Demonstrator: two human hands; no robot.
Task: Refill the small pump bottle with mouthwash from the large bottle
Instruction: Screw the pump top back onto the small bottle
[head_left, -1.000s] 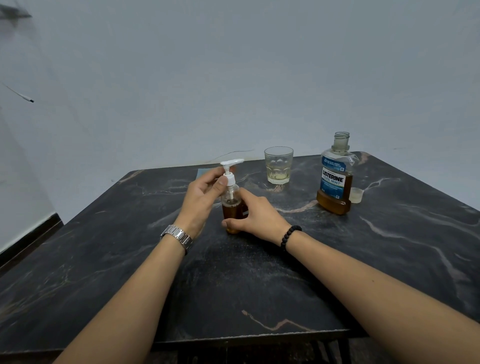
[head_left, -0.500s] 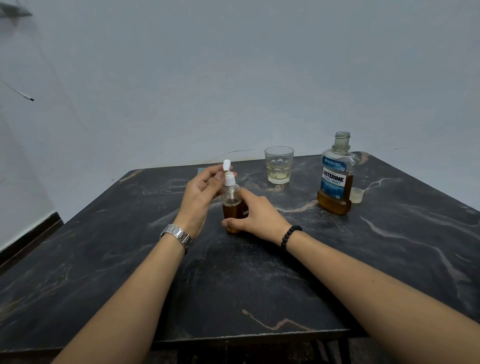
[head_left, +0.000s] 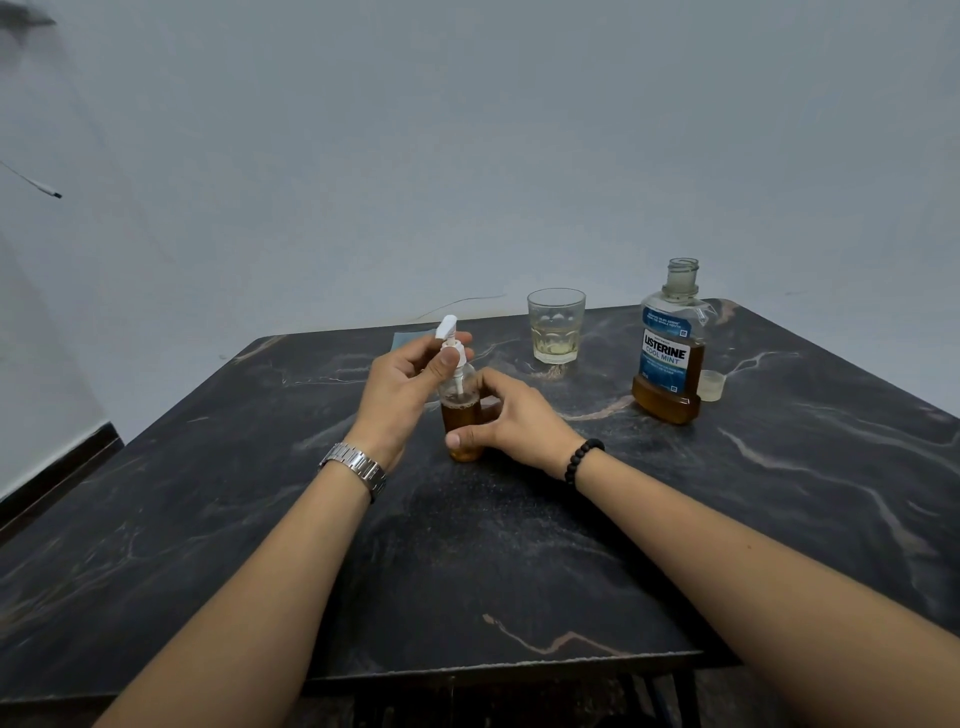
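Observation:
The small clear pump bottle stands upright mid-table, partly filled with amber mouthwash. My right hand grips its body, thumb across the front. My left hand pinches the white pump head at its collar, right on the bottle's neck; the nozzle points away and up-left. The large Listerine bottle stands uncapped at the right, holding amber liquid in its lower part.
A drinking glass with pale liquid stands behind the pump bottle. A small translucent cap lies right of the large bottle. A bluish cloth corner shows behind my left hand. The dark marble table ends near me.
My left hand has turned the pump head on the bottle's neck: its nozzle swung from pointing right to pointing away. My right hand and the bottle stayed in place.

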